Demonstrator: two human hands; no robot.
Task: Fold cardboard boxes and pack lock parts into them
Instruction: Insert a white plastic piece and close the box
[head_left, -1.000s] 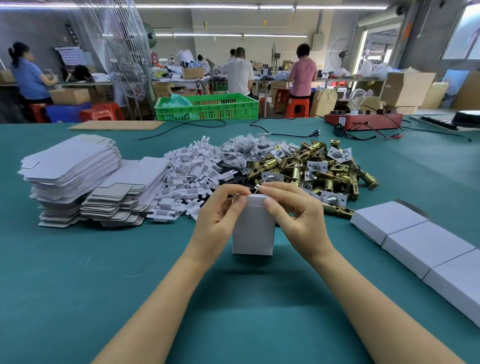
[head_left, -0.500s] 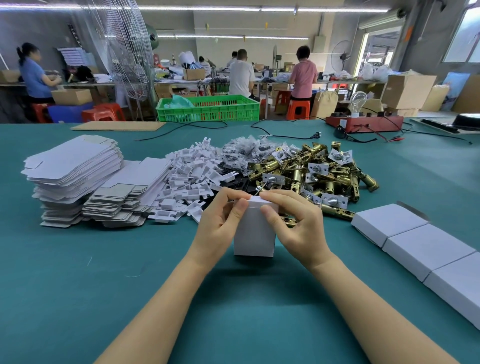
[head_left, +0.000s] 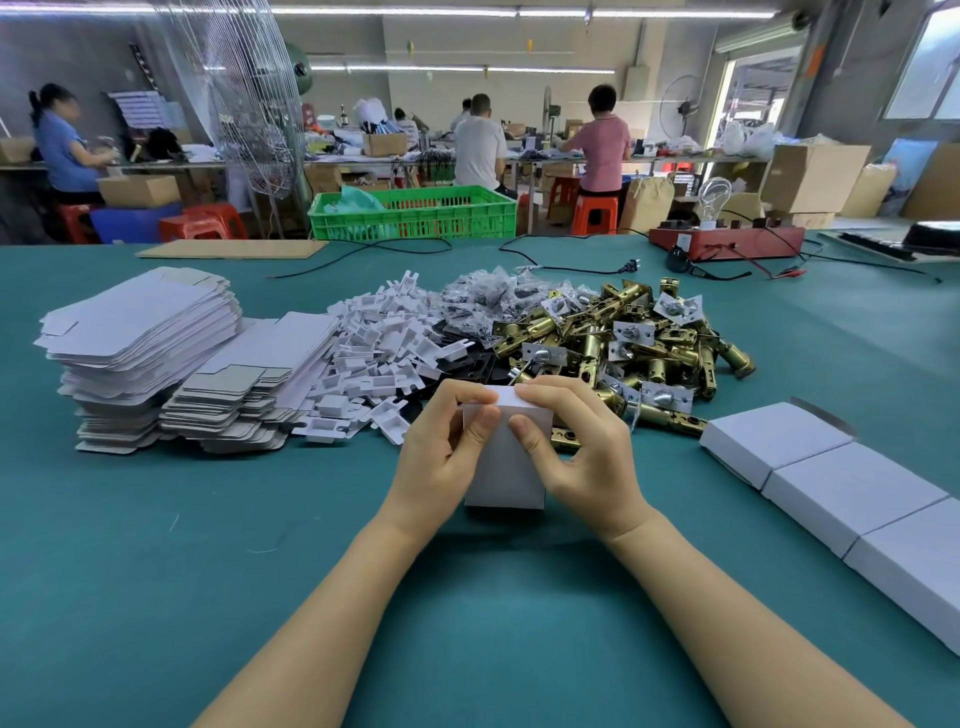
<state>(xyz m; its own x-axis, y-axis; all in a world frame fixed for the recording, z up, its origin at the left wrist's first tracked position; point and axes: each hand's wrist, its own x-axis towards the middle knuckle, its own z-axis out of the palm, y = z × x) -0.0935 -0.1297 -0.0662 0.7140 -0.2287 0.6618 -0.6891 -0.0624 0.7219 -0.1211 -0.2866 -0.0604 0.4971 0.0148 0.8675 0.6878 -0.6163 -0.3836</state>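
White box (head_left: 506, 467) upright on table (head_left: 156, 597), gripped by left hand (head_left: 441, 457), right hand (head_left: 587, 457).

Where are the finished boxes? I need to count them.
In the head view, the closed white boxes lie in a row at the table's right, beside the brass latches.

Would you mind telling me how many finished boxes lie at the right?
3: near box, middle box, and end box, in a row toward the right edge; more may lie out of view.
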